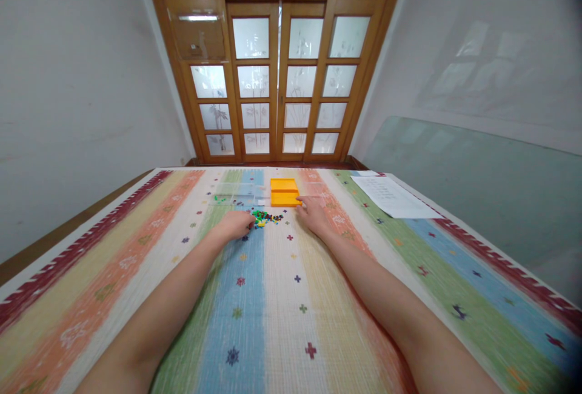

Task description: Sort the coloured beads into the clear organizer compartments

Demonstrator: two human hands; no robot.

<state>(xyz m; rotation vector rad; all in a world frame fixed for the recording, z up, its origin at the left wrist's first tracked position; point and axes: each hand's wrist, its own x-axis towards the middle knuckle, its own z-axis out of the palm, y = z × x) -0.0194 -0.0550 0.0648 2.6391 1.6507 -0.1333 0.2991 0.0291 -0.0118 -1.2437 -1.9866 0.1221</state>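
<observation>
My left hand (pixel 239 224) rests on the cloth at the left edge of a pile of tiny coloured pieces (pixel 262 218), mostly green, with blue, yellow and dark ones. Its fingers are curled together, and whatever is between them is hidden. Beyond the pile lies an opened yellow plastic box (pixel 284 185), its lid side away from me. At the box's near right corner, my right hand (pixel 311 214) has its fingertips on the rim. To the left of the yellow box is a clear plastic box (pixel 234 195) with a few small green and dark pieces in it.
A striped, patterned tablecloth (pixel 282 297) covers the table. Printed white paper (pixel 391 196) lies toward the far right. Wooden doors with glass panes (pixel 277 85) stand behind the table, and a pale green panel (pixel 473 182) leans along the right wall.
</observation>
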